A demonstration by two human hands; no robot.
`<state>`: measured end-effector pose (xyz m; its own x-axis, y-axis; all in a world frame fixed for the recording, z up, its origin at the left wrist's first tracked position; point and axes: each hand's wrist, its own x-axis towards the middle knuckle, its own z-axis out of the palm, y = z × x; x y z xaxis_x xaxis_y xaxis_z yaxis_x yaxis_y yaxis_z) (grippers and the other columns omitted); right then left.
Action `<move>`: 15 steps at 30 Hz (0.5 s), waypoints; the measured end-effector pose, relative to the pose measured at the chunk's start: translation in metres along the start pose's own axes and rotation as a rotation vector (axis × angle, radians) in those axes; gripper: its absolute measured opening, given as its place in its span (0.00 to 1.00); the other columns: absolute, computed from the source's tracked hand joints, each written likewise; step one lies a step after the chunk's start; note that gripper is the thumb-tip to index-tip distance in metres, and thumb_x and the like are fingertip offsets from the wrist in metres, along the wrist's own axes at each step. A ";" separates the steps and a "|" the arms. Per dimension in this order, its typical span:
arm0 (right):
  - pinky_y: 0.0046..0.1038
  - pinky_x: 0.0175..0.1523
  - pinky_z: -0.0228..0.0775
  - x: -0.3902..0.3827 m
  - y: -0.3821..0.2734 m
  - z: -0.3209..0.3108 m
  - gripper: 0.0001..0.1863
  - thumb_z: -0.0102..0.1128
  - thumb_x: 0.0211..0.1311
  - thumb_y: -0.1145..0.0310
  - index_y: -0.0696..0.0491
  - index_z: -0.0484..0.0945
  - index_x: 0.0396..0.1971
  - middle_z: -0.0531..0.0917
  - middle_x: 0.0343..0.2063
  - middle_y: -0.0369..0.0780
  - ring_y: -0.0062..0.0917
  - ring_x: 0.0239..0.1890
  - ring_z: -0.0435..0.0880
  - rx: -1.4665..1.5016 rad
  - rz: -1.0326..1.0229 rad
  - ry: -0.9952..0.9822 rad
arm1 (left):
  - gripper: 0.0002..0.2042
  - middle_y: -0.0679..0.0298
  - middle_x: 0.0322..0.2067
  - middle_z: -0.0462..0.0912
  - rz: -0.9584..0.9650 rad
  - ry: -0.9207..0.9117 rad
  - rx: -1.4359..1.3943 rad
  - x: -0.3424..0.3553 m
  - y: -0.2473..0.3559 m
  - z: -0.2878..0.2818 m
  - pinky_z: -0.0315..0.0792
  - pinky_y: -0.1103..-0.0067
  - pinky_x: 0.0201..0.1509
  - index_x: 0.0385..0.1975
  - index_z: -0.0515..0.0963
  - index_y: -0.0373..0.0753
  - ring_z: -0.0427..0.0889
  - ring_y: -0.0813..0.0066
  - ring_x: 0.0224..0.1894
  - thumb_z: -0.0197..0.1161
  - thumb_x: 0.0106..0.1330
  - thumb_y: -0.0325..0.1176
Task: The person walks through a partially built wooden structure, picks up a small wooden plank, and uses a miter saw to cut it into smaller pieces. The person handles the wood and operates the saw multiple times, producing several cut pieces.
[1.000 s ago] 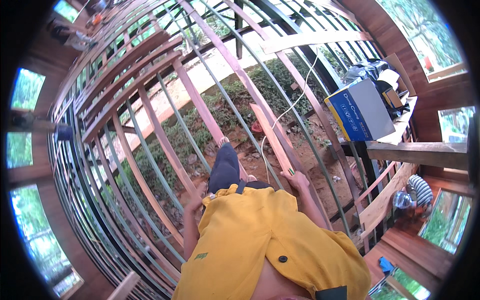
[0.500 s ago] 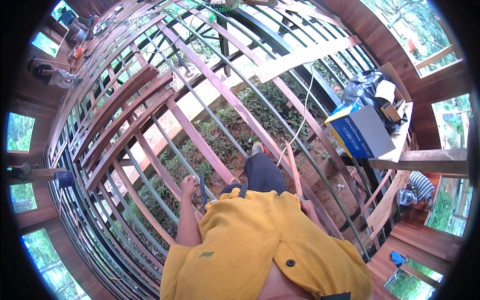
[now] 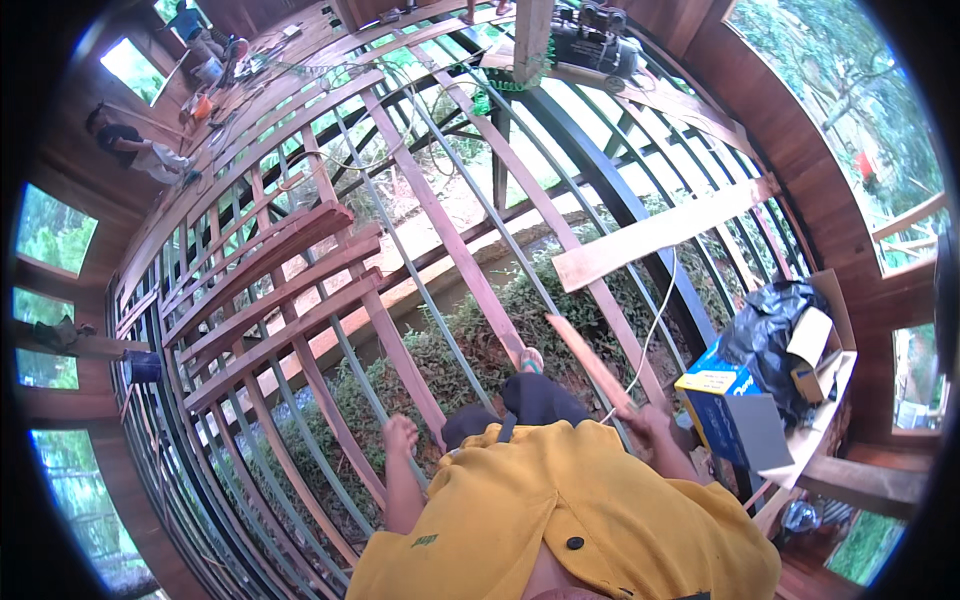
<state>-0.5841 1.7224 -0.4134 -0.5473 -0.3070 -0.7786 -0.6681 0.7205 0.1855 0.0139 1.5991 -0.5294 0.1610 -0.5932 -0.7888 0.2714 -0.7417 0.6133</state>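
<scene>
The right hand [image 3: 645, 420] has its fingers wrapped around the lower end of a thin wooden strip [image 3: 590, 362], which slants up and to the left above the open floor frame [image 3: 430, 300]. The left hand [image 3: 400, 435] is curled into a loose fist, holding nothing, just above a reddish plank [image 3: 400, 350]. A blue box [image 3: 735, 415] sits near the right hand, beside a black bag [image 3: 770, 325].

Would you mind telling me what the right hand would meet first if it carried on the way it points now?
The right hand holds a wooden strip pointing up-left. Going on that way, it would likely meet the long floor batten first, though depth is hard to judge here.
</scene>
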 end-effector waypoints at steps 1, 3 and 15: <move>0.42 0.52 0.80 0.027 0.010 -0.021 0.50 0.61 0.43 0.21 0.57 0.86 0.47 0.87 0.48 0.51 0.41 0.50 0.88 0.063 -0.133 0.096 | 0.07 0.68 0.25 0.76 -0.052 -0.002 0.017 0.002 -0.017 0.003 0.72 0.75 0.26 0.29 0.72 0.45 0.76 0.74 0.24 0.54 0.73 0.34; 0.42 0.50 0.80 0.055 -0.019 -0.082 0.48 0.64 0.43 0.22 0.57 0.88 0.43 0.88 0.43 0.52 0.41 0.46 0.89 0.046 -0.217 0.184 | 0.07 0.70 0.20 0.69 -0.146 0.088 -0.024 -0.017 -0.023 0.025 0.63 0.81 0.15 0.25 0.69 0.46 0.71 0.78 0.18 0.52 0.65 0.26; 0.41 0.47 0.81 0.129 -0.307 -0.430 0.48 0.67 0.40 0.23 0.58 0.88 0.40 0.89 0.37 0.51 0.42 0.41 0.90 -0.176 -0.224 0.383 | 0.02 0.68 0.28 0.75 -0.268 -0.044 -0.107 0.126 0.050 0.123 0.70 0.80 0.22 0.37 0.73 0.44 0.76 0.75 0.25 0.55 0.68 0.28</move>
<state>-0.6665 1.1940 -0.3126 -0.5043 -0.6736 -0.5403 -0.8481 0.5042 0.1630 -0.0687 1.4489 -0.5924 0.0293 -0.3952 -0.9181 0.3981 -0.8379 0.3734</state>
